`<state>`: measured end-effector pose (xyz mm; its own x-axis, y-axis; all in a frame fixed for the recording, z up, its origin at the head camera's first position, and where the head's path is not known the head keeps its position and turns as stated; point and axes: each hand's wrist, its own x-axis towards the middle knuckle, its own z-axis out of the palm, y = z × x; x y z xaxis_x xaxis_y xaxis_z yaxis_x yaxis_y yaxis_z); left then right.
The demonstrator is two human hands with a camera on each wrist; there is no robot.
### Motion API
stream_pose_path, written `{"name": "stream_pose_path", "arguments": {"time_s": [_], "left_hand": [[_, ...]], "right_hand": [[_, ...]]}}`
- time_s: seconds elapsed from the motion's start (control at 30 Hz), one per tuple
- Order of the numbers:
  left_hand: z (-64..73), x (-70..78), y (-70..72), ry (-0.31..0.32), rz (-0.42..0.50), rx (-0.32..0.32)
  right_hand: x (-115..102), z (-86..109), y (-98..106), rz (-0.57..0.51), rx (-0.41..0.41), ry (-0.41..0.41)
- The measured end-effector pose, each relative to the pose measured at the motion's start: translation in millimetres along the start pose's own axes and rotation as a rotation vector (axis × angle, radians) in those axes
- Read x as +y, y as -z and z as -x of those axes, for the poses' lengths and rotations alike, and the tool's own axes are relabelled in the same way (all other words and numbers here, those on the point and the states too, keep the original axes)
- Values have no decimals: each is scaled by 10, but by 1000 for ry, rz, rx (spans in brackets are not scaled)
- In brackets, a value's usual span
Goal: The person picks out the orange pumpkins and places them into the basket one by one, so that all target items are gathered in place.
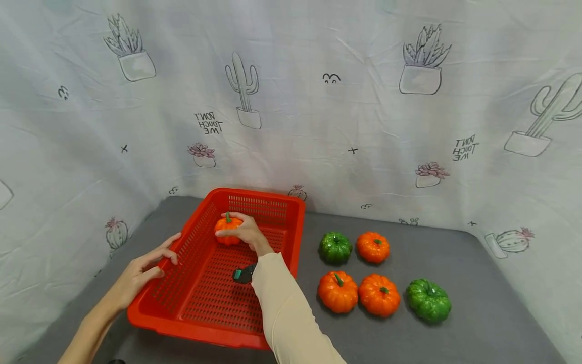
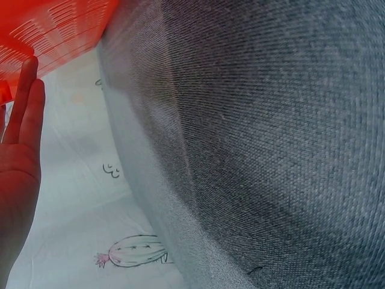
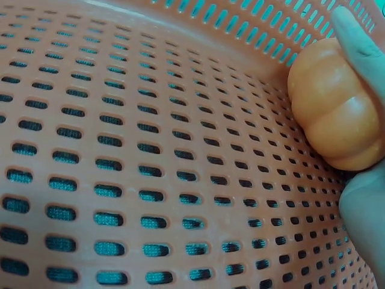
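Observation:
A red slotted plastic basket (image 1: 213, 308) stands on the grey surface. Inside it, toward the far left corner, is a small orange pumpkin (image 1: 226, 237) with a green stem. My right hand (image 1: 247, 231) holds this pumpkin, fingers and thumb on opposite sides; the right wrist view shows the ribbed pumpkin (image 3: 337, 108) low over the slotted floor. My left hand (image 1: 141, 273) grips the basket's left rim, with thumb and fingertips over the edge. In the left wrist view, two fingers (image 2: 31, 114) of it lie along the basket's outer wall.
Right of the basket sit more pumpkins: a green one (image 1: 335, 247) and an orange one (image 1: 373, 247) behind, two orange ones (image 1: 338, 292) (image 1: 379, 296) in front, and another green one (image 1: 428, 301) farther right. A white curtain (image 1: 291, 126) with cactus drawings hangs behind.

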<state>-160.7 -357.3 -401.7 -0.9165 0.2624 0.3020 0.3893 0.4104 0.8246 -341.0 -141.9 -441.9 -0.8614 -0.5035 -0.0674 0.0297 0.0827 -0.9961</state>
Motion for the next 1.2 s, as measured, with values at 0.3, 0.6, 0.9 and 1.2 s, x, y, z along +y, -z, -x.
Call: {"name": "stream_pose_path", "arguments": {"time_s": [0.3,0.6,0.9,1.2], "left_hand": [[-16,8,-15,16,-34,11],[-32,32,-15,33,1,0],[-5,27,-15,52,26,4],[-3,33,3,75,1,16]], "right_hand": [[-5,-9,26,-7,5,-5],[-59,1,68,18,-5,11],[-49,1,50,58,-9,8],[-110,9,40,58,-1,20]]}}
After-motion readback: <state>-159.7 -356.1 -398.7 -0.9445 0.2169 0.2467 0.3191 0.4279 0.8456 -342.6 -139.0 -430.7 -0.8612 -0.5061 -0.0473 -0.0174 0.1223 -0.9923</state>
